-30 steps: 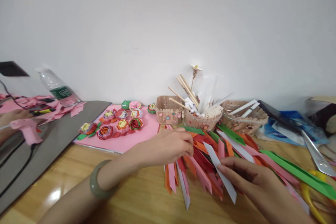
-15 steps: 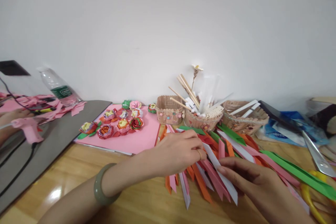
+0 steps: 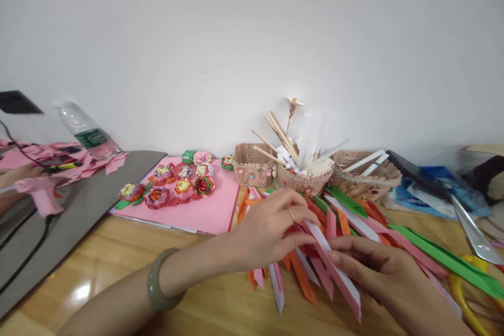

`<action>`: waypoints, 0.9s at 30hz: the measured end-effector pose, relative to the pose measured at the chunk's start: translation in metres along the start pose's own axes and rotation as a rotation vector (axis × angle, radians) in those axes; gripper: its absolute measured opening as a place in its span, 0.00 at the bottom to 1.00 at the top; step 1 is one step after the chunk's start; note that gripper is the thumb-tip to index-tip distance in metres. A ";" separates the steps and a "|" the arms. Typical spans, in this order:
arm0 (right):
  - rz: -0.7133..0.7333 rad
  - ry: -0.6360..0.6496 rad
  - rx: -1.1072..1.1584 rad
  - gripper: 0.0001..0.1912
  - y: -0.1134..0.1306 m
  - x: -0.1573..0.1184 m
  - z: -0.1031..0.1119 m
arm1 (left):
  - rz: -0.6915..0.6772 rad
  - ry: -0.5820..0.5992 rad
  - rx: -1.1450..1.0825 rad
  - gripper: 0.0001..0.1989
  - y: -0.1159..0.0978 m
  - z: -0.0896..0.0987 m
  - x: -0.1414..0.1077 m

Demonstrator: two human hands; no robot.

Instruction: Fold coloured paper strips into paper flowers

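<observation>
While right hand [image 3: 381, 270] pinches white-and-pink strips [image 3: 347, 284] between thumb and finger above table [image 3: 212, 283], left hand [image 3: 270, 228] bends over upper ends, fingers narrowly spaced, grip impossible to tell. Loose strips [image 3: 303, 275] fan beneath; flowers [image 3: 184, 189] sit on pink sheet [image 3: 208, 213], baskets [image 3: 255, 176] behind, scissors [image 3: 478, 236] far right.

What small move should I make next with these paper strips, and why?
I'd probably pinch the pink strip and white strip together with your right hand: they lie along each other, your left hand is at their far end, and your right hand holds the white one.
</observation>
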State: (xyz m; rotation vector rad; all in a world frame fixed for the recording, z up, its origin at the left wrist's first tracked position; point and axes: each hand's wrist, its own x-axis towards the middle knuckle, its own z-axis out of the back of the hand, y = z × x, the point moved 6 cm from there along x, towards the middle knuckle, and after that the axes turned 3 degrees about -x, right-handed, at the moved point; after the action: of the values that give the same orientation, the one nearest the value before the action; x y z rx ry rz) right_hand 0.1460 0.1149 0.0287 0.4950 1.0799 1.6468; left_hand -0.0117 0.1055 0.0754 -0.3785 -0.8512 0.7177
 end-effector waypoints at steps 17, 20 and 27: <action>0.207 -0.086 -0.143 0.15 0.016 -0.007 -0.001 | 0.670 0.010 -0.632 0.06 0.028 -0.011 -0.003; 0.270 -0.104 -0.194 0.13 0.020 -0.010 -0.001 | 0.668 0.004 -0.608 0.04 0.027 -0.008 -0.002; 0.282 -0.114 -0.213 0.15 0.017 -0.012 -0.002 | 0.652 0.044 -0.606 0.04 0.024 -0.008 0.000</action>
State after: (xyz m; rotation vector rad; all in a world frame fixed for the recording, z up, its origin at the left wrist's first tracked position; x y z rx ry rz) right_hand 0.1397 0.1028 0.0447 0.6135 0.7654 1.9298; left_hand -0.0158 0.1223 0.0569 -1.2488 -0.8979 1.0344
